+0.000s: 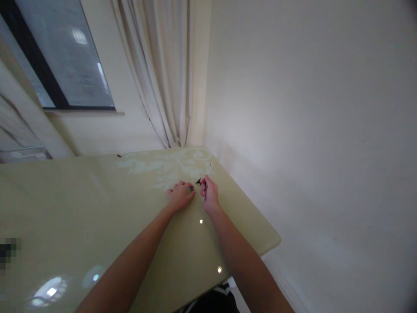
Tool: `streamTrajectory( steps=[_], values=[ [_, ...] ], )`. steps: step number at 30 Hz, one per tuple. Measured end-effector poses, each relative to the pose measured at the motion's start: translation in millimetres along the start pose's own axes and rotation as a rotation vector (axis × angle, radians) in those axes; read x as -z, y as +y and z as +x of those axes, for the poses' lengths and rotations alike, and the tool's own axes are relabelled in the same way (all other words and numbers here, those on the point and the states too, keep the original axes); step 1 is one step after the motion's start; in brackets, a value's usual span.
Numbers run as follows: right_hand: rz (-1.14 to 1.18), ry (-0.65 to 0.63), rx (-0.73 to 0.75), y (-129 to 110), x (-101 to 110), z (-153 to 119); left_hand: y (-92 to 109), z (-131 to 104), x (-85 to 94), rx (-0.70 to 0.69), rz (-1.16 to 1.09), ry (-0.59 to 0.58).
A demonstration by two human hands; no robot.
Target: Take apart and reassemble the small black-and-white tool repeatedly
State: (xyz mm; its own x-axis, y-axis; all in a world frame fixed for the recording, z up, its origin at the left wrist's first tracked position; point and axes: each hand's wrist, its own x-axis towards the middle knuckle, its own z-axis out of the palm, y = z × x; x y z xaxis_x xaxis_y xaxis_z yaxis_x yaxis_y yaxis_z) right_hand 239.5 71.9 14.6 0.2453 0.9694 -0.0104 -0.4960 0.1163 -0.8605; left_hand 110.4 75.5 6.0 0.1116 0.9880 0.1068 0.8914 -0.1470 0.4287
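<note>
My left hand (180, 195) rests knuckles-up on the glossy cream table (81, 208), its fingers curled around a small silvery item (191, 188) at the fingertips. My right hand (209, 191) is just to its right, fingers pinched on a small black object (198, 181) that pokes out toward the left hand. The two hands are a few centimetres apart near the table's far right side. What the small objects are is too tiny to tell.
The table's rounded right corner (275, 239) lies close to a plain wall (309, 130). A cream curtain (163, 74) hangs at the back corner beside a dark-framed window (61, 56). A tiny dark speck (119, 155) lies at the table's far edge.
</note>
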Motion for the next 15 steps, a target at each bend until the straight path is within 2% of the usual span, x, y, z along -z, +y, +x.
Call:
streamTrajectory(
  steps=[2, 4, 7, 9, 12, 15],
  values=[
    [-0.013, 0.016, -0.015, -1, 1, 1, -5, -8, 0.5, -0.023, -0.004, 0.023],
    [-0.012, 0.021, -0.021, -3, 0, 0, -14, -20, 1.2, -0.106, -0.024, 0.042],
    [-0.018, -0.012, -0.025, -7, -2, -2, -38, -42, 4.5, -0.308, -0.101, 0.067],
    [-0.025, -0.051, -0.024, -8, -5, -6, -55, -61, 9.7, -0.359, -0.154, 0.110],
    [-0.042, -0.124, -0.037, -8, -10, -15, -73, -89, 23.8, -0.303, -0.247, 0.231],
    [-0.112, -0.210, -0.062, -4, -17, -28, -71, -108, 42.2, -0.237, -0.324, 0.406]
  ],
)
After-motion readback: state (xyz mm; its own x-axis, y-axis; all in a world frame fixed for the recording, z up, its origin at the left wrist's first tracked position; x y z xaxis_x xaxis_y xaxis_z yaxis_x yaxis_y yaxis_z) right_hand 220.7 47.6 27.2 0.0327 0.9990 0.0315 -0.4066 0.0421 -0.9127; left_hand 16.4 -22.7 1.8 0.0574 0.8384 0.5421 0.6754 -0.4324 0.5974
